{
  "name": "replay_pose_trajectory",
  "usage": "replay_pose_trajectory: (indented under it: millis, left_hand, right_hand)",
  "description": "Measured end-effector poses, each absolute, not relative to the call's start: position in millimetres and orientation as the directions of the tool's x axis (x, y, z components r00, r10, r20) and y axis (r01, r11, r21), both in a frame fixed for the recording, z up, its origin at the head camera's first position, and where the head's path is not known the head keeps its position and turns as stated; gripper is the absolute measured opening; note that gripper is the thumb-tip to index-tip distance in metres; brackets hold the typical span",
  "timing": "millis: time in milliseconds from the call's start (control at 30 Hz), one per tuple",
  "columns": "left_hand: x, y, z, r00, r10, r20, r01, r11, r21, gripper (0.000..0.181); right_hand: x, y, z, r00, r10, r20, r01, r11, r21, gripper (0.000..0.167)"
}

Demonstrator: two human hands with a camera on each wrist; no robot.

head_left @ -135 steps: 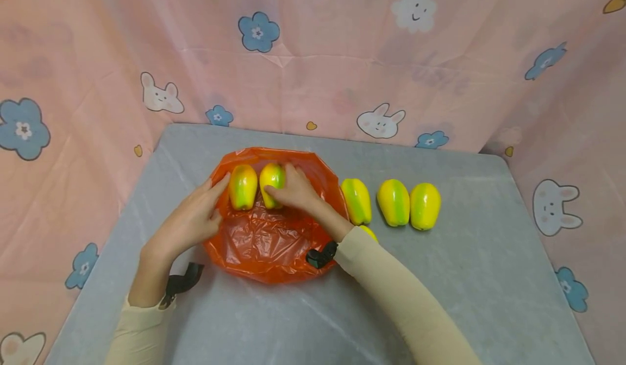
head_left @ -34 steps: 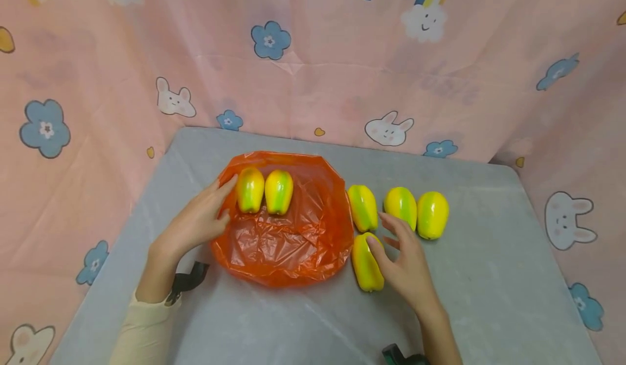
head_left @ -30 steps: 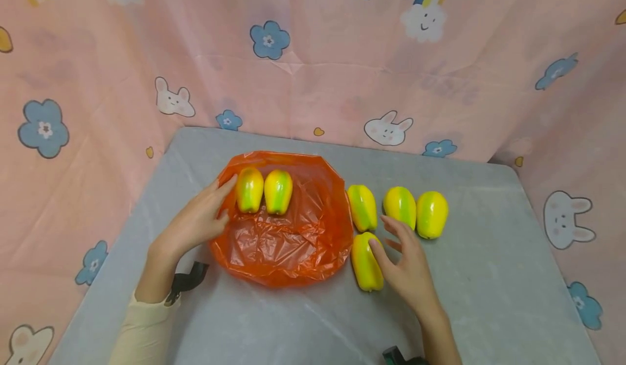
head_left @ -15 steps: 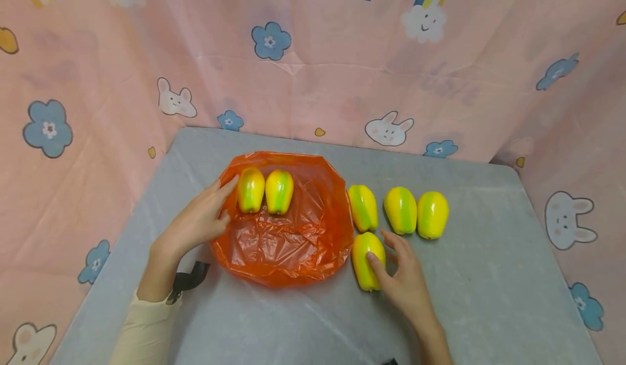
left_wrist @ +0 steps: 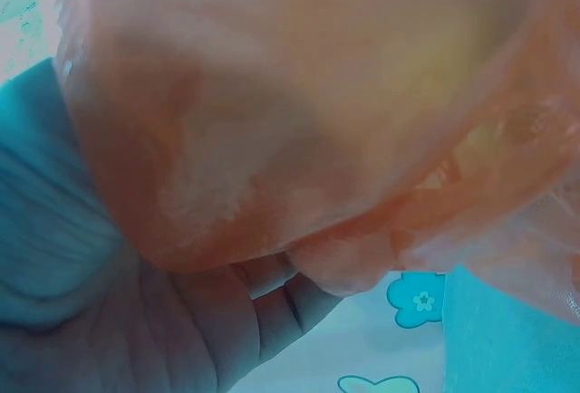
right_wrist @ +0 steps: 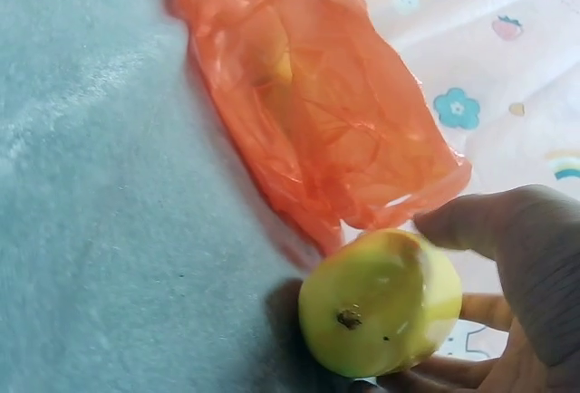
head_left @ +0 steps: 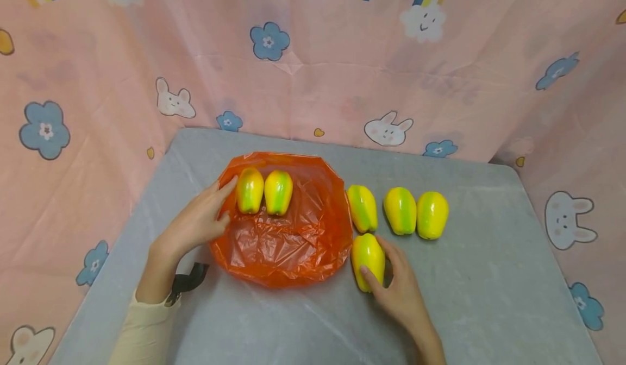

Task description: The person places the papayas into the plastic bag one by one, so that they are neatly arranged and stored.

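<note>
An orange plastic bag (head_left: 274, 245) stands with its mouth wide, and two yellow-green papayas (head_left: 279, 192) lie side by side inside it. My left hand (head_left: 195, 221) rests at the bag's left rim, fingers extended over the edge and thumb apart from them. In the left wrist view, bag film (left_wrist: 227, 139) covers part of that hand. On the right, my right hand (head_left: 401, 289) grips another papaya (head_left: 368, 259), thumb on the near side and fingers around the far side. This papaya (right_wrist: 372, 307) lies beside the bag (right_wrist: 299, 112) in the right wrist view.
Several more papayas stand right of the bag: one close to its rim (head_left: 362, 208) and a pair farther right, including a papaya (head_left: 432, 215). The grey table (head_left: 489, 289) is backed by a pink patterned curtain (head_left: 318, 82).
The second papaya in the bag was released earlier, and the right hand went out to the right. Since then it has closed around the near papaya. The left hand stays at the rim.
</note>
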State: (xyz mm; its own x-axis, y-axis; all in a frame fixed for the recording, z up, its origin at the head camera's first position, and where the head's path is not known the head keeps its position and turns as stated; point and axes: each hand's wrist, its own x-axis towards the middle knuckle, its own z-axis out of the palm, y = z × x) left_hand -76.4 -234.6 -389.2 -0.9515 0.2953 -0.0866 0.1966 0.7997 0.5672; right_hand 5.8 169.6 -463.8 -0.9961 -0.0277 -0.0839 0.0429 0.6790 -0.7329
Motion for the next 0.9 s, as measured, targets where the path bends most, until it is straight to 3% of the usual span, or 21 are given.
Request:
replay_pose_trajectory:
  millis: [233,600,900]
  left_hand:
    - [-74,-235,-390,-0.950,0.303,-0.074,0.211,0.800,0.562,0.081]
    - [-77,-234,-389,-0.951,0.298,-0.080,0.201,0.795,0.572,0.081]
    - [-78,-234,-387,-0.952,0.292,-0.092,0.191,0.800,0.569,0.079]
  right_hand:
    - [7,171,-457,-0.984,-0.038,-0.173,0.104,0.668,-0.737,0.077]
    - [6,175,-455,-0.985,-0.011,-0.174,0.127,0.637,-0.760,0.078]
    - [7,177,-446,-0.980,-0.021,-0.198,0.160,0.508,-0.846,0.076]
